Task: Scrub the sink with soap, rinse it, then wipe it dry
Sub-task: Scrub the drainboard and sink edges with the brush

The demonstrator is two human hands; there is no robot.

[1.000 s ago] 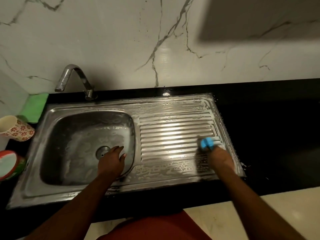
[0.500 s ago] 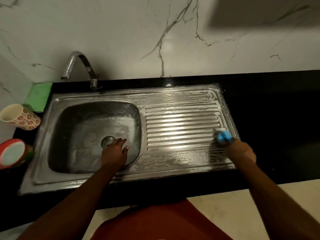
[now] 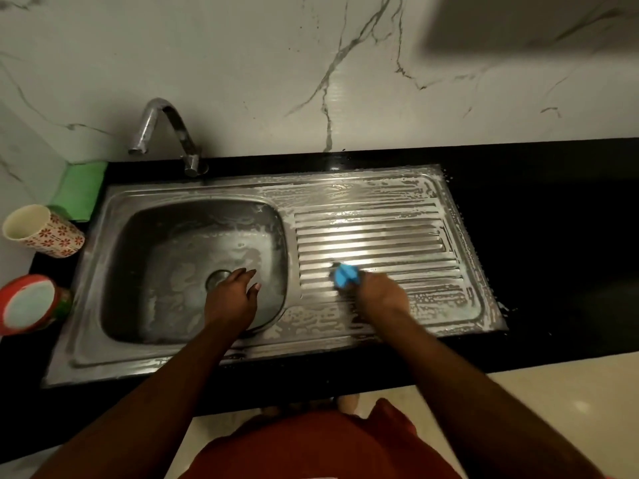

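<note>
A steel sink with a deep basin on the left and a ribbed drainboard on the right is streaked with white soap foam. My right hand grips a blue scrubber and presses it on the left part of the drainboard ribs. My left hand hangs over the basin's front right, near the drain, with fingers extended and nothing in it. The curved tap stands behind the basin; no water runs from it.
A green cloth lies at the back left corner. A floral cup and a red-rimmed container stand left of the sink. Black countertop stretches to the right, with foam specks by the drainboard edge. A marble wall rises behind.
My right hand has swept the blue scrubber leftwards across the drainboard, from its right edge to near the basin. My left hand has stayed over the basin.
</note>
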